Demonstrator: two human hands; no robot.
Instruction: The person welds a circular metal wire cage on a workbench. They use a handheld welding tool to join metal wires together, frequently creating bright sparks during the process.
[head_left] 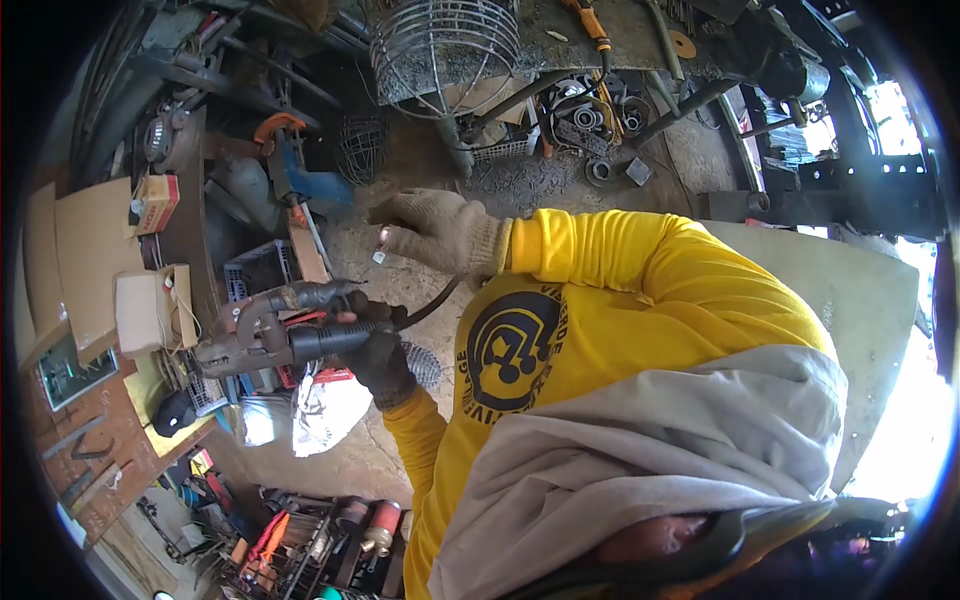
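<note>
While your L hand (380,368) has fingers round the corded grinder-like tool (315,343) in front of yr sweatshirt (600,300), hold it steady, cable (434,304) clear of R hand (435,232); can't tell R fingers' state.

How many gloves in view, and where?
2. The tan right glove is above centre; the darker-looking left glove is below it, at the rear of the dark ridged tool. Others may be hidden in the clutter.
</note>
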